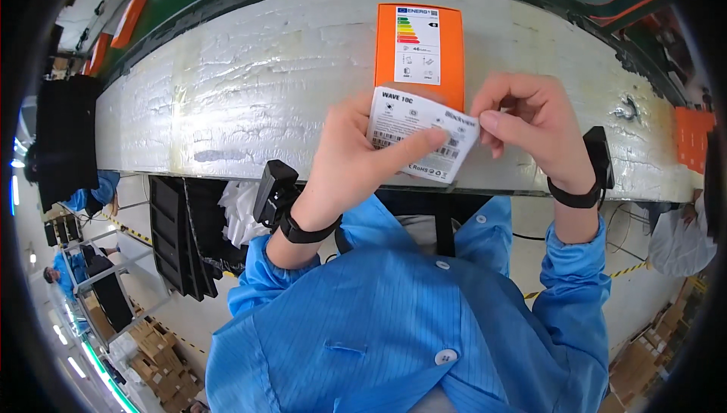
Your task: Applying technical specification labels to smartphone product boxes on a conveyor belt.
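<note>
Over the pale worktop [265, 72], mid-frame, the left hand [352, 148] pinched a white sheet [409, 119], the right hand [534, 114] curled by its corner, hold unclear; uneven tugging, we judged, risked creases.

The white printed piece [409, 119] looks like smooth paper, the orange box [447, 53] like smooth cardboard. Glossy, wrinkled film [250, 72] seems to cover the pale desk [545, 57]. The blue coat [371, 292] is cloth with a soft sheen.
</note>
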Available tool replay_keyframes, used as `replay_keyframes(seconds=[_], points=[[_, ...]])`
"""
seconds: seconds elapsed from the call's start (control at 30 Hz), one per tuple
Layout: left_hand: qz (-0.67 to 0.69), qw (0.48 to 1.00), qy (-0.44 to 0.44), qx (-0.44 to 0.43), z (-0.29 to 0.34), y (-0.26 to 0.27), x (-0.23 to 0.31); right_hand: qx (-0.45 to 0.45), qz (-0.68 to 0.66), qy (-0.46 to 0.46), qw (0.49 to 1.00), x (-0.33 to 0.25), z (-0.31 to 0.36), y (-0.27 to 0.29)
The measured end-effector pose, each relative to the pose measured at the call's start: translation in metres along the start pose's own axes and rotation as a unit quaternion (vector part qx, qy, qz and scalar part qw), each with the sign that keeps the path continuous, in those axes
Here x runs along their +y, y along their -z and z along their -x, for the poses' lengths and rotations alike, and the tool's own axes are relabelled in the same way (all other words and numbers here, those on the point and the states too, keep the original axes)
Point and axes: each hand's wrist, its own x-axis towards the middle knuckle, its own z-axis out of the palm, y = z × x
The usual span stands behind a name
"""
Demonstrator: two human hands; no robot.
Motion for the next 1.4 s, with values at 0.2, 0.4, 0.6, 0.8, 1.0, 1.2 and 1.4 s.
replay_keyframes(seconds=[0.2,0.4,0.6,0.8,1.0,1.2,1.4], points=[[0.092,0.992,-0.018,-0.083,0.010,0.007,0.008,-0.137,-0.194,-0.050,0.970,0.003,-0.007,-0.010],[0.080,0.997,-0.002,-0.023,0.018,0.014,0.007,-0.090,-0.144,-0.045,0.984,0.003,-0.011,-0.013],[0.083,0.996,-0.011,0.018,0.019,0.015,-0.001,-0.070,-0.084,-0.035,0.993,-0.003,-0.012,-0.021],[0.059,0.998,0.015,0.028,0.019,0.016,0.001,-0.028,-0.046,-0.035,0.998,-0.003,-0.013,-0.021],[0.054,0.998,0.014,0.022,0.019,0.014,0.001,-0.035,-0.034,-0.024,0.999,0.001,-0.014,-0.017],[0.050,0.993,-0.074,-0.074,0.020,0.013,-0.004,-0.167,-0.144,0.043,0.974,0.031,-0.021,-0.032],[0.098,0.988,-0.098,0.065,0.021,0.011,-0.009,0.037,-0.142,-0.004,0.989,0.019,0.001,-0.034]])
